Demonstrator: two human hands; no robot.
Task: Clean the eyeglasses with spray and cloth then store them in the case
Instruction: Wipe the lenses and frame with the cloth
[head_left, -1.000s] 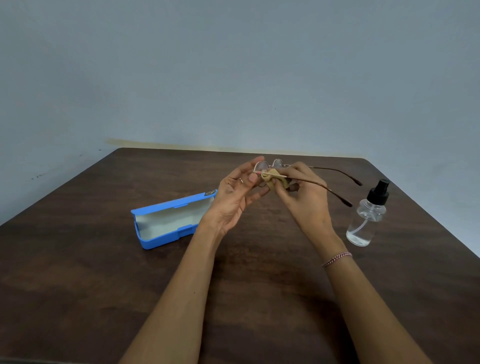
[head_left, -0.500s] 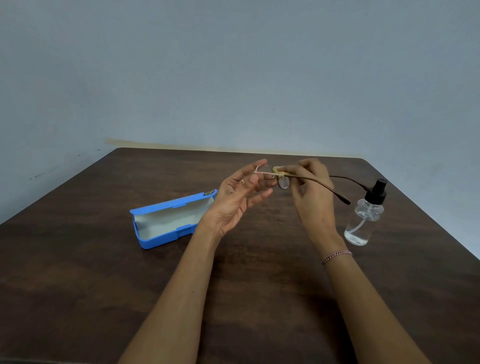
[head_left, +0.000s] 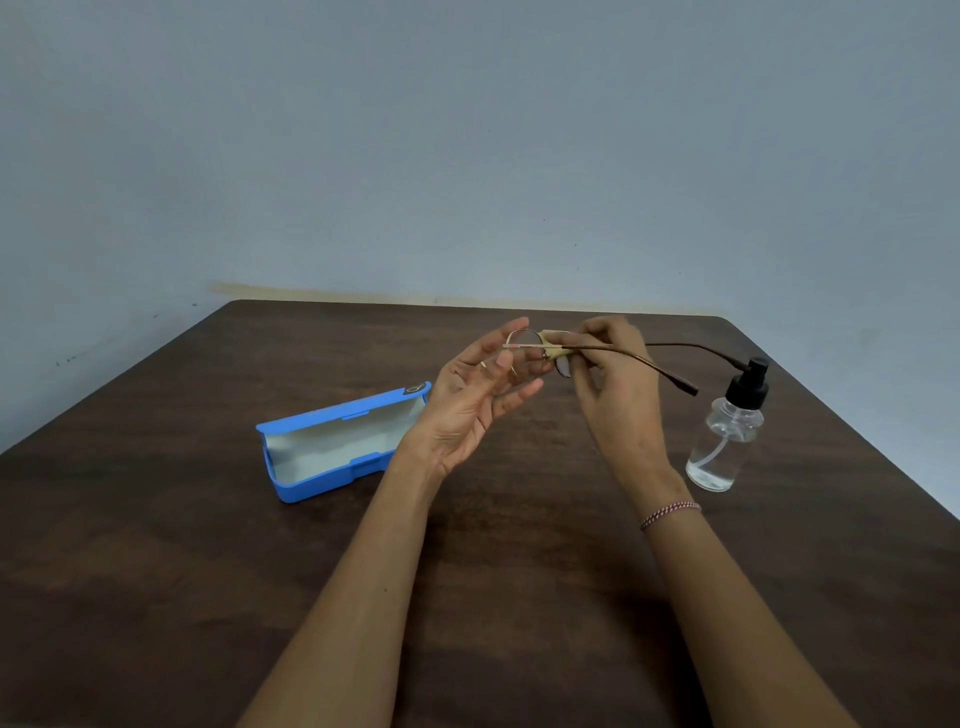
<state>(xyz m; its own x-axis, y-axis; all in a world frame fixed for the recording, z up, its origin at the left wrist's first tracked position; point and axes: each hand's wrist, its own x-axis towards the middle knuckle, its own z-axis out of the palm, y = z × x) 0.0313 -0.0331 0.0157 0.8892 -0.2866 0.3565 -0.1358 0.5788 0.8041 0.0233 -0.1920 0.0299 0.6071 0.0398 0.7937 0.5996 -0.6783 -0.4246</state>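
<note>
Wiping step, by my reading: right hand (head_left: 618, 395) pinches cloth (head_left: 555, 347) round one lens of the eyeglasses (head_left: 524, 344), held aloft. Left hand (head_left: 467, 400) lightly pinches the frame just left of that grip. Risk: uneven rubbing pressure could twist the thin frame or slip it loose.

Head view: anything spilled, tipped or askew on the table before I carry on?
Nothing stands out. The spray bottle stands upright, capped, no puddle around it; the case lies open on the table. The left hand holds the eyeglasses; the right hand pinches the cloth on them.
</note>
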